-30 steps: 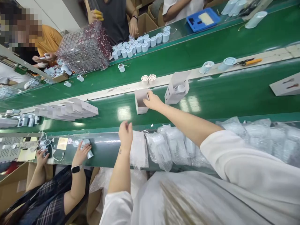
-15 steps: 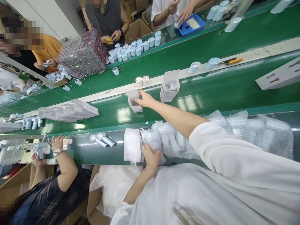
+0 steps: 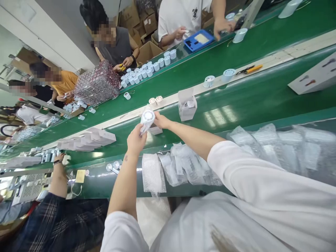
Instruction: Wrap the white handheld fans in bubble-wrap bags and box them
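The left hand point(image 3: 135, 140) closes around a white round-headed gadget point(image 3: 147, 120), the right hand point(image 3: 162, 120) touches its side with grip unclear, the gadget is not yet in the small white carton point(image 3: 156, 130) just below, and a filled carton point(image 3: 187, 109) stands beyond the right hand.

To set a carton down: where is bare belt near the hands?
Bare green belt lies right of the white round-grilled device in the left hand, between the open white carton and the flat white printed card. Crowded: bubble-wrap pouches along the near edge, stacked cartons left.
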`<state>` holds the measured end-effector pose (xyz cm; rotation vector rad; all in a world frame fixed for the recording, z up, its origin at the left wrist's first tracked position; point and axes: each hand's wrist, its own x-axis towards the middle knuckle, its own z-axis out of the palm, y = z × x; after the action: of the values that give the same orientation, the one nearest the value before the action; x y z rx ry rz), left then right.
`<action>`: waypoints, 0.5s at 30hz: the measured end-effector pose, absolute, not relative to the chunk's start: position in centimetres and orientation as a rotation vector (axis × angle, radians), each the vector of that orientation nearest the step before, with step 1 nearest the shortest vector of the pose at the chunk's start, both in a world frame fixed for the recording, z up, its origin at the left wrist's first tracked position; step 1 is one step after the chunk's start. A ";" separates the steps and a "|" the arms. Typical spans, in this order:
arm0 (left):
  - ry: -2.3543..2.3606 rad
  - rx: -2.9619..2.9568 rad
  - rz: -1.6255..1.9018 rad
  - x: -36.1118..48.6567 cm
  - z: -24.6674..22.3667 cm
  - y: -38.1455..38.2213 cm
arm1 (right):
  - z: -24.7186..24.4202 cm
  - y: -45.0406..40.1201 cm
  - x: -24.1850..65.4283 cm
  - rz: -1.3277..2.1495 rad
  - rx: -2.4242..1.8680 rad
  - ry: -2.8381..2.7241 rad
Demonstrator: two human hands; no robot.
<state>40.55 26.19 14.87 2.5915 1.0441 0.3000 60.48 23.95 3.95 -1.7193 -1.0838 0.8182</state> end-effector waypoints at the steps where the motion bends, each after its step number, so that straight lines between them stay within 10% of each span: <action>1: 1.031 2.755 0.121 41.8 15.3 27.2 | 4.3 23.8 60.6 0.844 -1.732 -1.067; 8: 0.706 3.202 -0.977 50.9 16.6 27.4 | 5.4 23.7 61.4 1.111 -1.651 -0.882; 15: 0.438 3.145 -1.224 56.8 15.2 29.0 | 4.8 23.2 63.0 1.160 -1.537 -0.664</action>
<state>56.81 29.03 15.21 3.1452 0.4381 -1.2243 63.01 23.24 4.78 -1.5370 -0.6643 1.1602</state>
